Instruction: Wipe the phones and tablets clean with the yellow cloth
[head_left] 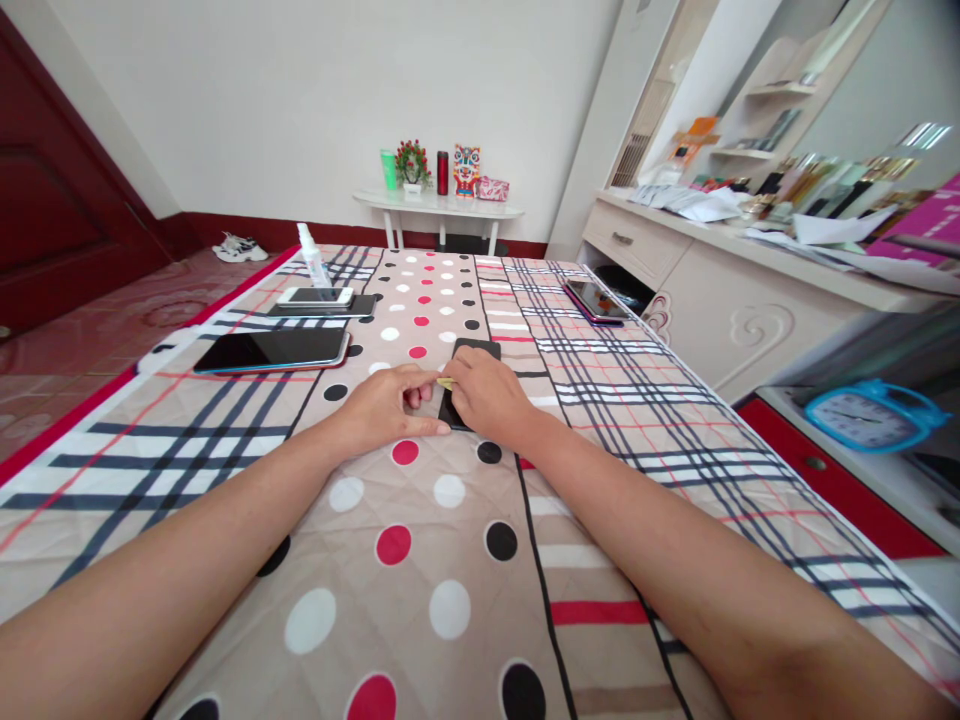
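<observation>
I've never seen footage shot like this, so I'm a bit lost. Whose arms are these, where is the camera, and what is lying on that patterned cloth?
The camera sits on a person's head and looks forward and down, so both arms are that person's own. The left hand and right hand rest on a small black phone lying on the patterned cloth. The right hand's fingers pinch something small and yellowish; what it is cannot be told. Farther left lie a large dark tablet, two stacked phones and a spray bottle. Another phone lies at the far right.
</observation>
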